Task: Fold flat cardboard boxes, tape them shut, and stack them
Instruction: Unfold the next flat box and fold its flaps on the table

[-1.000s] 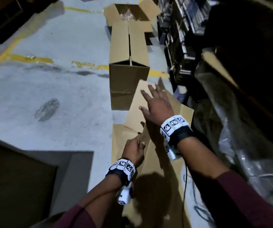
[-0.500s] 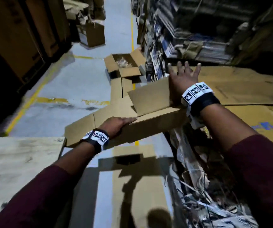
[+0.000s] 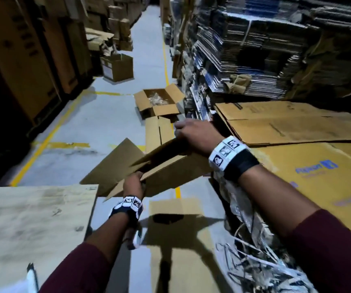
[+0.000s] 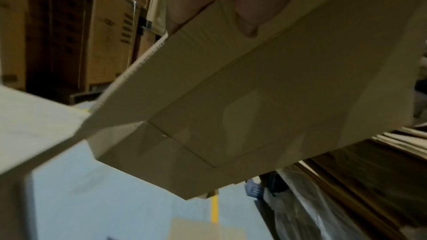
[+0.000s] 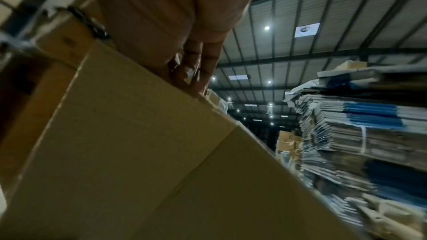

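Cardboard box, still a flat blank, hangs in mid-air betw. both hands, just starting to gape open. Left hand pinches its near lower edge, fingers curled over the board; right hand grips the far upper edge, fingers hooked over it. Risks, as I judge them: thin edge grips may slip as the blank opens, so the box drops or skews. Loose flap left of the left hand could catch the bench close below it. Stacked flat cardboard sits right beside the right hand, so a swing could snag there.

I see a matt brown corrugated cardboard box; beneath it, a smooth painted concrete floor.
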